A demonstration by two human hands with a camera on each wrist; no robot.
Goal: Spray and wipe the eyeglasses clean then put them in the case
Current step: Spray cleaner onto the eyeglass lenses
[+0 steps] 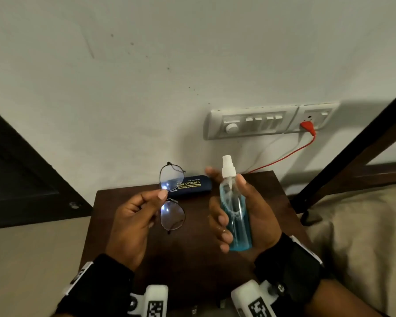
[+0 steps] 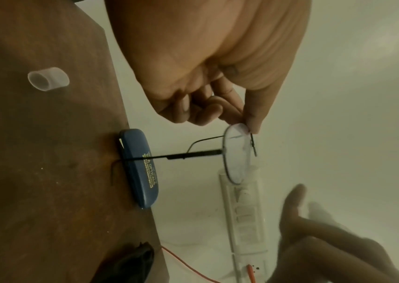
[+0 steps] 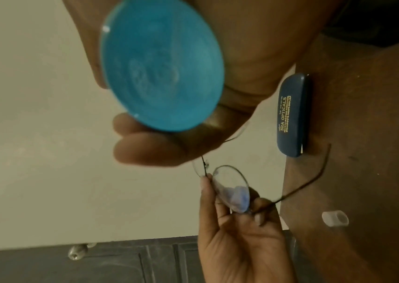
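My left hand [image 1: 144, 209] pinches the thin black-framed eyeglasses [image 1: 172, 197] at the bridge, holding them on end above the brown table [image 1: 181, 259] with the temples unfolded. In the left wrist view the eyeglasses [image 2: 238, 155] hang from my fingertips [image 2: 254, 122]. My right hand [image 1: 242, 216] grips a clear spray bottle [image 1: 234, 213] of blue liquid, upright, white nozzle uncapped and my forefinger raised beside it. The bottle's blue base [image 3: 162, 65] fills the right wrist view. A shut blue glasses case [image 1: 190, 186] with gold lettering lies at the table's far edge.
A clear bottle cap [image 2: 48, 78] lies on its side on the table. A white switch panel [image 1: 261, 122] with a red plug and cable [image 1: 306, 129] is on the wall behind. A bed with beige bedding [image 1: 364, 236] stands right; a dark door [image 1: 21, 179] left.
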